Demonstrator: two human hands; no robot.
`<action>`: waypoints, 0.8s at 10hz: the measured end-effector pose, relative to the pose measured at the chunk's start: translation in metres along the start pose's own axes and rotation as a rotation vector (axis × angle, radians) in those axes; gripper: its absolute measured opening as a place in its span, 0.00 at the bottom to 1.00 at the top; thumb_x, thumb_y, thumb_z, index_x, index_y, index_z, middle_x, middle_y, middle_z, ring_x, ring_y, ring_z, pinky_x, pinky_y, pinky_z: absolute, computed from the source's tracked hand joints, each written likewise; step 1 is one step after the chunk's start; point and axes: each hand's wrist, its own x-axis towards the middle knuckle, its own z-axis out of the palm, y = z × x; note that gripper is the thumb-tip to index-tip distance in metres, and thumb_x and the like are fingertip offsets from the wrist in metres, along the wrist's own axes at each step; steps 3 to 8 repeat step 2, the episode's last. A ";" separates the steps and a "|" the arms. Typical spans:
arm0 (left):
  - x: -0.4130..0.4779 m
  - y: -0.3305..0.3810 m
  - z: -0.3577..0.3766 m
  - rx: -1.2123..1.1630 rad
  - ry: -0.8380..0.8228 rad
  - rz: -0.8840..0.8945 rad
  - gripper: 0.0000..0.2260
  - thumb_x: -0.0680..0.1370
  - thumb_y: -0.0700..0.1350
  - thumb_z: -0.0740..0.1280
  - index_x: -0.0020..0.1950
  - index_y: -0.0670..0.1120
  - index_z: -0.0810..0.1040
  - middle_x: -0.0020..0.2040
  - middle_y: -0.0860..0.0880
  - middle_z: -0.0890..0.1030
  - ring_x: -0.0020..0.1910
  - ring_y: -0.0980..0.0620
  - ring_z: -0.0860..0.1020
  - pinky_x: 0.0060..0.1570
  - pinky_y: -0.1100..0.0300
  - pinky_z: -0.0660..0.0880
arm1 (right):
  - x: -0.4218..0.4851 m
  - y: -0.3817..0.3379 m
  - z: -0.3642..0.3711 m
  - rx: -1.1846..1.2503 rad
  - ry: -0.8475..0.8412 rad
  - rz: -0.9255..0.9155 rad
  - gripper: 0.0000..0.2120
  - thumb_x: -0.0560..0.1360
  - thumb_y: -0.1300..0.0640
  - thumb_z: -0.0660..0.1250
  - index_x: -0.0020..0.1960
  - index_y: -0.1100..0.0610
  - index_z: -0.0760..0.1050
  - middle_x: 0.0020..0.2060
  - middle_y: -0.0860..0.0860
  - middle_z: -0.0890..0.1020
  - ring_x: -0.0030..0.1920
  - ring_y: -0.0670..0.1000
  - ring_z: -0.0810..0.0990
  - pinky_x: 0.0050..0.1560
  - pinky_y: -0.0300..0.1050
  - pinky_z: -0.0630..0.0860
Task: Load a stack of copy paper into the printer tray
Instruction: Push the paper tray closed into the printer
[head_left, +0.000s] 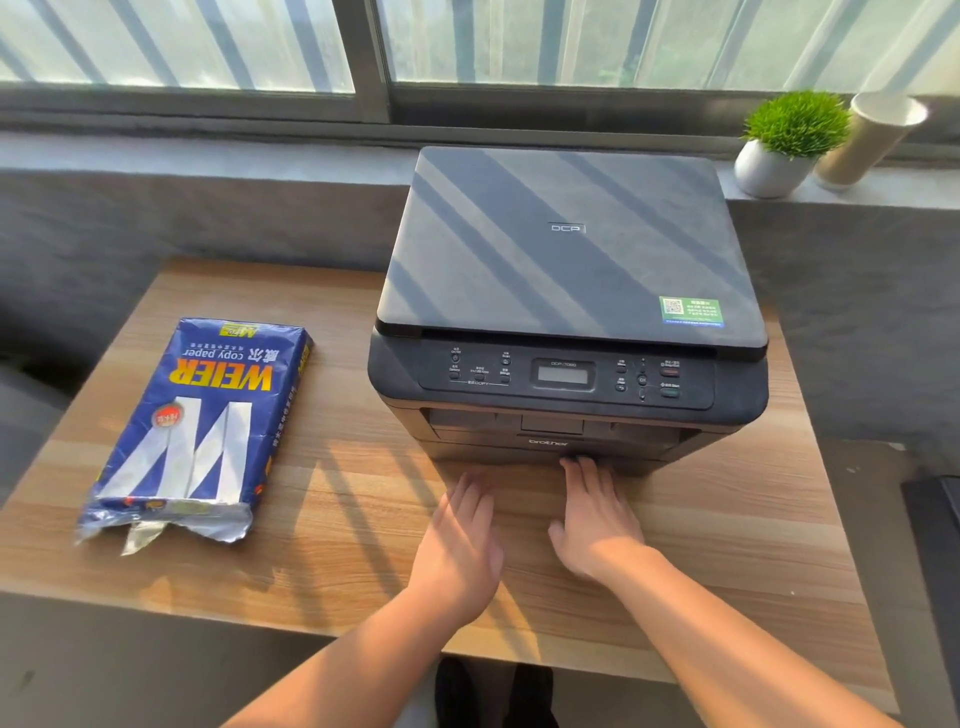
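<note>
Printer tray (550, 460) shut, paper ream (200, 431) torn open, hands (597, 514) at tray.

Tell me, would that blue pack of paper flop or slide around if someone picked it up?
The blue paper pack is thick and lies flat, so it probably feels heavy and fairly stiff. Its near end is torn open, so sheets might slip out if that end tips down. The glossy wrapper looks likely to be slippery on the wooden table.
</note>
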 end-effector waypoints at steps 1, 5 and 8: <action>-0.008 -0.003 0.001 0.029 -0.035 0.004 0.26 0.75 0.44 0.62 0.72 0.39 0.63 0.74 0.39 0.65 0.74 0.40 0.61 0.73 0.47 0.60 | 0.007 0.003 -0.003 0.093 -0.048 0.001 0.36 0.72 0.50 0.65 0.76 0.54 0.55 0.72 0.53 0.61 0.72 0.58 0.61 0.74 0.53 0.60; -0.016 -0.001 -0.006 0.011 -0.059 -0.038 0.25 0.77 0.46 0.60 0.73 0.42 0.61 0.74 0.41 0.65 0.72 0.41 0.64 0.72 0.50 0.62 | -0.006 0.008 -0.026 0.232 -0.073 0.008 0.30 0.75 0.49 0.66 0.74 0.53 0.63 0.74 0.52 0.66 0.73 0.54 0.65 0.73 0.48 0.62; -0.016 -0.001 -0.006 0.011 -0.059 -0.038 0.25 0.77 0.46 0.60 0.73 0.42 0.61 0.74 0.41 0.65 0.72 0.41 0.64 0.72 0.50 0.62 | -0.006 0.008 -0.026 0.232 -0.073 0.008 0.30 0.75 0.49 0.66 0.74 0.53 0.63 0.74 0.52 0.66 0.73 0.54 0.65 0.73 0.48 0.62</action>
